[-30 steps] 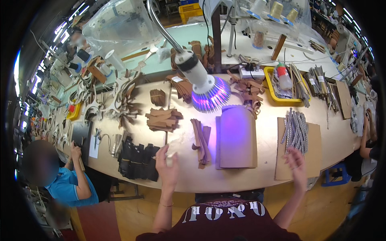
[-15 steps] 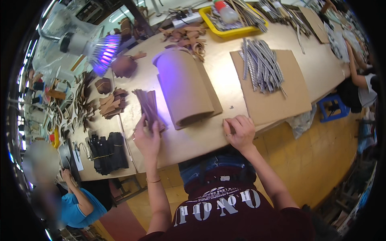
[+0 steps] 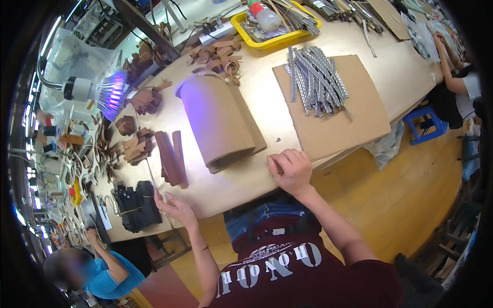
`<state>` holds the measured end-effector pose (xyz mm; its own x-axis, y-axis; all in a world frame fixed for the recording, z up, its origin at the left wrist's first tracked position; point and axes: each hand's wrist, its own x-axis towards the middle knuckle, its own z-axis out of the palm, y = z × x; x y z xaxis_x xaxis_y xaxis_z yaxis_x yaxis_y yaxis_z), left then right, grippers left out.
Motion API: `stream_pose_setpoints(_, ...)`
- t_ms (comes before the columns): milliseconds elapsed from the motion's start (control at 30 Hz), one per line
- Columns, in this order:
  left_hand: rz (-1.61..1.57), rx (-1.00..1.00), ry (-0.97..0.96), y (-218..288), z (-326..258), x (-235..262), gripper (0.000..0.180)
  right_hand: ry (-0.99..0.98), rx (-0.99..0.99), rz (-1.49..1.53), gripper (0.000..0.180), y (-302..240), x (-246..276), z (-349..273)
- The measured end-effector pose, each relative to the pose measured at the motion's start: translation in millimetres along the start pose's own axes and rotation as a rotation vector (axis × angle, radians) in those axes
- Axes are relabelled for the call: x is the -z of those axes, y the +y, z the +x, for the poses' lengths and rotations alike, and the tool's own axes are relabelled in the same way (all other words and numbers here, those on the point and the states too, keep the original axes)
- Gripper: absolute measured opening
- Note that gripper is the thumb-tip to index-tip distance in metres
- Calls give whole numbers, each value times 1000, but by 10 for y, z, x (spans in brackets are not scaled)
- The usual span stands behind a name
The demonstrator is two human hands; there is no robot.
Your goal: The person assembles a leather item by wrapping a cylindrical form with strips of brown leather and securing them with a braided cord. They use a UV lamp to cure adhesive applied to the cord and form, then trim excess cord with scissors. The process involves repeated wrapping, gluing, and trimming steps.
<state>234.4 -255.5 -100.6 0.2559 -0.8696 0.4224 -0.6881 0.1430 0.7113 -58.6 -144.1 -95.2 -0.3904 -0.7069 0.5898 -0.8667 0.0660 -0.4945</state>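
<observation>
My left hand [image 3: 175, 209] is open, thumb and fingers apart, at the table's front edge with nothing in it. Just beyond its fingers a small stack of brown leather strips [image 3: 168, 159] lies on the table, one strip set slightly apart. Curled at the front edge by the cardboard corner is my right hand [image 3: 291, 172], thumb and fingers drawn together; whatever they may hold is hidden. Between and beyond the hands rests a rolled tan sheet [image 3: 218, 123], its open end toward me. Silver-grey braided strips [image 3: 318, 82] lie piled on a flat cardboard sheet [image 3: 349, 128] at right.
Left of my left hand sit tied black bundles [image 3: 136, 208] and brown leather pieces [image 3: 137, 146]. A lit lamp [image 3: 110, 95] hangs over the left side. A yellow tray [image 3: 277, 38] stands at the back. Co-workers sit at left and far right, near a blue stool [image 3: 426, 126].
My left hand has let go of the brown leather strips and drawn back toward the table edge. The strips now lie loose. My right hand stays curled; the whole view has shifted slightly.
</observation>
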Motion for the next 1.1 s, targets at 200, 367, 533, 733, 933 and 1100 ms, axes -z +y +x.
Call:
stream_pose_setpoints(200,192,-75,0,-121,45,-14,36,-42,20,40,7,30,8,-11)
stream_pose_setpoints(367,267,-42,-25,-161,75,-24,35,-71,4,56,7,29,14,2)
stream_pose_setpoints(533,461,-29,-66,-153,103,-52,36,-105,21,73,7,51,32,7)
stream_pose_setpoints(733,486,-25,-95,-210,114,-67,36,-127,14,77,7,41,41,24)
stream_pose_setpoints(933,378,-45,-34,-200,113,-93,40,-246,28,123,8,54,109,106)
stream_pose_setpoints(1100,244,48,-21,-9,85,-88,42,-561,-237,511,13,143,395,445)
